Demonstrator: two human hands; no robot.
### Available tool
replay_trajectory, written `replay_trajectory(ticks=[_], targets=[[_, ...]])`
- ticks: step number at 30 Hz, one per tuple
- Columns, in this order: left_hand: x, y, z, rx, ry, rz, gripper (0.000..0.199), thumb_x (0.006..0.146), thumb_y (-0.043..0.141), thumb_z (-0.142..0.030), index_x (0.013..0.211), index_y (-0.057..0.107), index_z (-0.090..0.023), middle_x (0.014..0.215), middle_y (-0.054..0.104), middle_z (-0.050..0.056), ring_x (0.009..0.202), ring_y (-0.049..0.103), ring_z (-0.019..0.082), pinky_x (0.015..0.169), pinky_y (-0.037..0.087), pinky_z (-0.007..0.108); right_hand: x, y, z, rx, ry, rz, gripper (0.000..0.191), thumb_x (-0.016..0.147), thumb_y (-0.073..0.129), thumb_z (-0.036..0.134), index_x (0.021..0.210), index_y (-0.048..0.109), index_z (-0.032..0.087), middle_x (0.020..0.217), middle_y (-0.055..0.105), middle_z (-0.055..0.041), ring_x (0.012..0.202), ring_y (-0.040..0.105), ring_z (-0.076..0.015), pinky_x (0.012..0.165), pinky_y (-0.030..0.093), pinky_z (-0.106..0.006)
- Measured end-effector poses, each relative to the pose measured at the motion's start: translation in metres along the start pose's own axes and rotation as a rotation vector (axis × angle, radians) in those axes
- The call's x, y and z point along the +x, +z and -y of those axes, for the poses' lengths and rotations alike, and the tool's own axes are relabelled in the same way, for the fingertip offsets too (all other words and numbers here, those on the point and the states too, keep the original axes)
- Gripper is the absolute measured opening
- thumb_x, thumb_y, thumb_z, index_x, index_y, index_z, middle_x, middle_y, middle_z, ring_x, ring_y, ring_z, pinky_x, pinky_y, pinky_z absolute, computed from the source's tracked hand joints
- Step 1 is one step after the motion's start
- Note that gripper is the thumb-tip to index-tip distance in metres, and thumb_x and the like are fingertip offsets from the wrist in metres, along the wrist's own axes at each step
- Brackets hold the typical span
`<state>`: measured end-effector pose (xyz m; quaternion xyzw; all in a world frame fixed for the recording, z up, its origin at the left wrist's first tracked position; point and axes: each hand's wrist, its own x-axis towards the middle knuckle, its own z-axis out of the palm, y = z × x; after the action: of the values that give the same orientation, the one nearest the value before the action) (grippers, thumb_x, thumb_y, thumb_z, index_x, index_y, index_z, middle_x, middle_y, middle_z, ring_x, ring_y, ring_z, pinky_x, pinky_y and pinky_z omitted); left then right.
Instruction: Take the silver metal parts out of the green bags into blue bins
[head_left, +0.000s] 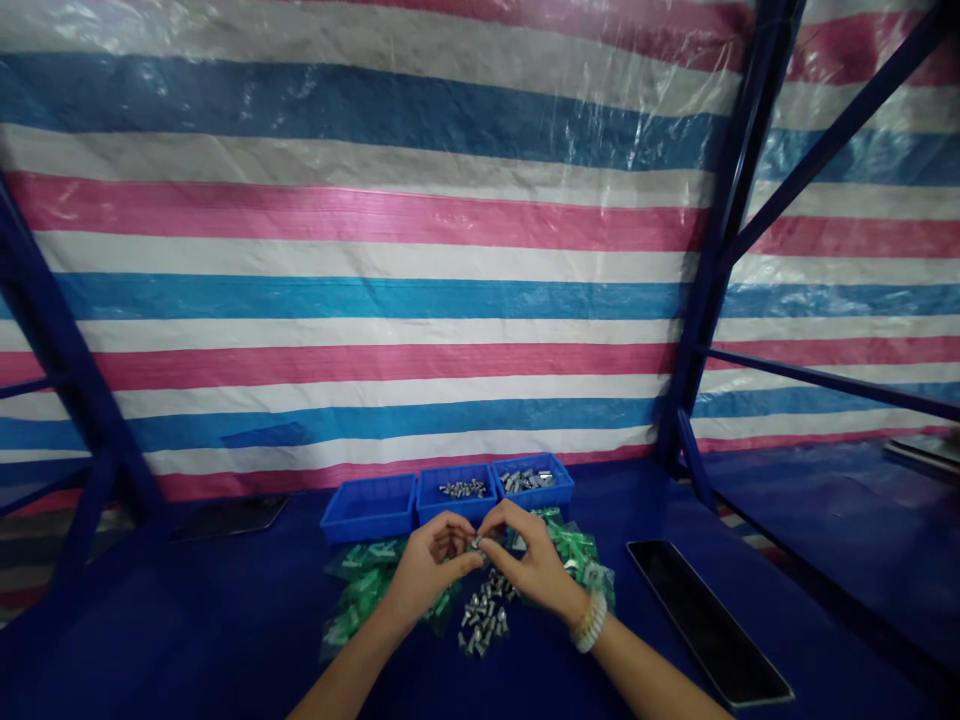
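My left hand (429, 565) and my right hand (531, 562) meet in front of the blue bins, fingertips almost touching. Between them is a small shiny metal part (476, 542), mostly covered by the fingers; its exact kind cannot be made out. Both hands are closed in a pinch around it. Just below lies a loose pile of short silver bolts (484, 620) on the blue table surface. Small clear bags with green in them lie on both sides: one heap (364, 590) by my left hand, another heap (576, 548) beyond my right wrist, partly hidden by it.
Three blue bins stand in a row: a left bin (367, 535), a middle bin (431, 512) with small metal pieces and a right bin (559, 494) with silver cylindrical pieces. A dark phone-like slab (709, 620) lies right. Blue metal posts (701, 300) and striped sheeting (375, 300) stand behind.
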<state>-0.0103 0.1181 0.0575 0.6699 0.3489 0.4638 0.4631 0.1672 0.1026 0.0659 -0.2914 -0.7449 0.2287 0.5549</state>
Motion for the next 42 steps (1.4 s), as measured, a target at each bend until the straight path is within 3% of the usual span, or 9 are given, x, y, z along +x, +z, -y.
replay_trajectory(ticks=[8, 18, 24, 26, 32, 35, 42], targets=[[-0.004, 0.01, 0.001, 0.119, 0.055, -0.122, 0.026, 0.074, 0.071, -0.039, 0.082, 0.064, -0.016, 0.069, 0.059, 0.0, 0.066, 0.056, 0.016, 0.063, 0.047, 0.027, -0.002, 0.004, -0.01, -0.051, 0.059, 0.018, 0.012, 0.089, 0.056, 0.028, 0.081, 0.058, 0.019, 0.075, 0.058, -0.0006, 0.07, 0.053, -0.0149, 0.065, 0.042, -0.026], [-0.005, 0.014, 0.003, 0.213, 0.205, -0.197, 0.021, 0.076, 0.069, -0.037, 0.083, 0.067, -0.017, 0.077, 0.062, 0.003, 0.071, 0.059, 0.017, 0.067, 0.051, 0.028, -0.005, 0.01, -0.014, 0.06, 0.179, 0.034, 0.028, 0.093, 0.051, 0.039, 0.073, 0.055, 0.019, 0.067, 0.052, 0.0024, 0.062, 0.047, -0.0124, 0.06, 0.038, -0.023], [-0.005, 0.011, 0.0, 0.333, 0.297, -0.195, 0.014, 0.08, 0.066, -0.03, 0.084, 0.071, -0.018, 0.08, 0.064, 0.005, 0.073, 0.061, 0.018, 0.067, 0.051, 0.029, -0.003, 0.011, -0.021, 0.26, 0.255, 0.189, 0.034, 0.093, 0.048, 0.037, 0.066, 0.058, 0.018, 0.064, 0.053, 0.0021, 0.063, 0.049, -0.0133, 0.062, 0.039, -0.024], [0.002, 0.008, -0.002, 0.39, 0.332, -0.208, 0.013, 0.081, 0.065, -0.029, 0.085, 0.072, -0.019, 0.08, 0.065, 0.005, 0.074, 0.061, 0.018, 0.068, 0.052, 0.029, -0.001, 0.011, -0.025, 0.306, 0.271, 0.181, 0.029, 0.091, 0.049, 0.034, 0.07, 0.063, 0.019, 0.067, 0.058, 0.0009, 0.066, 0.053, -0.015, 0.064, 0.042, -0.025], [0.056, -0.016, 0.002, 0.623, 0.324, -0.227, 0.025, 0.079, 0.064, -0.019, 0.103, 0.07, -0.022, 0.094, 0.07, 0.006, 0.084, 0.064, 0.021, 0.079, 0.051, 0.037, 0.003, 0.002, -0.036, 0.303, 0.297, -0.034, 0.019, 0.086, 0.055, 0.03, 0.085, 0.071, 0.02, 0.075, 0.067, -0.0024, 0.068, 0.059, -0.0167, 0.064, 0.047, -0.026], [0.062, -0.023, 0.01, 0.754, 0.286, -0.153, 0.029, 0.075, 0.064, -0.012, 0.102, 0.069, -0.021, 0.098, 0.07, 0.006, 0.092, 0.063, 0.024, 0.085, 0.048, 0.041, 0.005, -0.002, -0.038, 0.267, 0.299, -0.085, 0.021, 0.087, 0.055, 0.034, 0.084, 0.071, 0.02, 0.074, 0.067, -0.0029, 0.069, 0.059, -0.0172, 0.064, 0.047, -0.026], [0.016, -0.008, 0.007, 0.94, 0.27, 0.297, 0.015, 0.085, 0.06, -0.017, 0.083, 0.073, -0.023, 0.086, 0.07, 0.003, 0.087, 0.062, 0.021, 0.076, 0.042, 0.03, 0.005, -0.002, -0.036, 0.184, 0.291, -0.163, 0.023, 0.086, 0.058, 0.038, 0.086, 0.069, 0.018, 0.068, 0.064, -0.0015, 0.064, 0.06, -0.0167, 0.061, 0.046, -0.027]])
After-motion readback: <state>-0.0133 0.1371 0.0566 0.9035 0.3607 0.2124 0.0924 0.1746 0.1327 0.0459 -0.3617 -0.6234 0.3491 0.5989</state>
